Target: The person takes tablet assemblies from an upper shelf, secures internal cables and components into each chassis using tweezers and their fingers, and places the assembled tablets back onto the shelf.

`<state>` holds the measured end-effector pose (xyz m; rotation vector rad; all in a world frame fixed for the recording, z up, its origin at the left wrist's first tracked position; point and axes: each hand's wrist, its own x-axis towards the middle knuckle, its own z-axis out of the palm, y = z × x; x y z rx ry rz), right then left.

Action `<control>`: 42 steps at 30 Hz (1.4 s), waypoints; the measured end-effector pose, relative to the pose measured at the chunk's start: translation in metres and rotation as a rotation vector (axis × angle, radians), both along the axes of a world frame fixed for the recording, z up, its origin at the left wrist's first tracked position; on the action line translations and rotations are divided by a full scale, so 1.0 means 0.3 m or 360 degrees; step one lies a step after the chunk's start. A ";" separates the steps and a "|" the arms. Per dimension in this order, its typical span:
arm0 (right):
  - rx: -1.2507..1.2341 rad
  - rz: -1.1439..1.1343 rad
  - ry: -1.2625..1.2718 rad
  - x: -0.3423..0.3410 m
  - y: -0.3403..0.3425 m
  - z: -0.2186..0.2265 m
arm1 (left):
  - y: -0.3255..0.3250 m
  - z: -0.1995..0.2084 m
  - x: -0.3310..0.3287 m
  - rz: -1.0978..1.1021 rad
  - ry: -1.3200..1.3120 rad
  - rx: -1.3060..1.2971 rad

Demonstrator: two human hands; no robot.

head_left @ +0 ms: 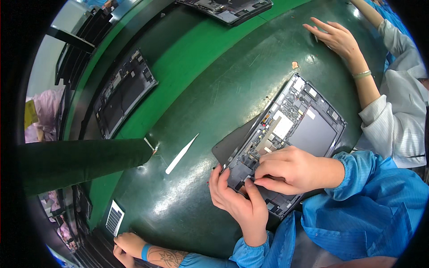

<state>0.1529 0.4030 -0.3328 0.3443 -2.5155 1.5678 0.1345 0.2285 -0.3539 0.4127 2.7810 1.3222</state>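
Working at the near left corner of the opened device (308, 127), I need both hands to do different jobs. The device lies slantwise on the tabletop (228, 98), just in front of me, its inside facing up. A dark panel (233, 144) shows beyond its left edge.

My left hand (241, 203) holds that edge, fingers curled along the outside and thumb laid over the inside. This is the steadying hand, so its grip should be firm enough to stop the frame sliding, yet not so hard that it flexes the thin shell.

My right hand (292, 169) is narrow, thumb and forefinger drawn together close to the left thumb. Whether a small part sits between those tips I cannot tell; my fingers cover the spot. A light touch suits this corner best: small movements from the fingertips, straight rather than sideways, with no scraping across neighbouring parts. The right palm is best carried clear of the silver plate (282, 126) and the large dark cell (313, 131), which I judge would not take pressure kindly.

A white pry tool (181, 156) lies to the left, well apart from both hands, out of the way.
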 end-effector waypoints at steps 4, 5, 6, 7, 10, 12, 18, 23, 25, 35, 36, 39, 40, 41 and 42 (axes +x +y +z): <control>-0.0254 -0.0104 -0.0126 0.015 -0.003 0.001 | -0.001 0.007 0.001 -0.0008 -0.0002 0.0015; -0.0241 -0.0108 -0.0130 0.023 -0.004 0.003 | 0.002 0.009 0.004 -0.0016 -0.0008 0.0022; -0.0276 -0.0090 -0.0128 0.028 -0.009 -0.002 | 0.001 0.010 0.004 -0.0021 -0.0010 0.0015; -0.0311 -0.0073 -0.0127 0.029 -0.013 -0.006 | 0.000 0.009 0.003 -0.0020 -0.0010 0.0013; -0.0291 -0.0095 -0.0157 0.019 -0.012 -0.019 | -0.001 0.007 0.001 -0.0001 -0.0018 0.0010; -0.0308 -0.0088 -0.0172 0.022 -0.010 -0.024 | 0.000 0.007 0.000 0.0000 -0.0032 -0.0003; -0.0315 -0.0055 -0.0157 0.020 0.000 -0.033 | 0.006 -0.002 0.000 0.0020 -0.0068 0.0027; -0.0267 -0.0036 -0.0153 0.020 0.005 -0.038 | 0.008 -0.012 -0.001 0.0019 -0.0057 0.0045; -0.0248 -0.0048 -0.0156 0.019 0.010 -0.034 | 0.011 -0.012 0.000 0.0018 -0.0056 0.0041; -0.0255 -0.0124 -0.0135 0.019 0.021 -0.027 | 0.026 -0.011 0.007 0.0003 0.0015 -0.0041; -0.0292 -0.0113 -0.0139 0.019 0.024 -0.029 | 0.027 -0.010 0.007 0.0002 0.0017 -0.0049; -0.0296 -0.0062 -0.0164 0.018 0.029 -0.022 | 0.027 -0.009 0.004 -0.0004 0.0011 -0.0041; -0.0262 -0.0021 -0.0185 0.017 0.028 -0.020 | 0.025 -0.009 0.002 -0.0005 0.0011 -0.0042; -0.0262 -0.0021 -0.0184 0.016 0.026 -0.024 | 0.024 -0.009 0.001 -0.0008 0.0010 -0.0036; -0.0261 -0.0051 -0.0130 0.017 0.023 -0.033 | 0.023 -0.009 0.001 -0.0009 0.0008 -0.0030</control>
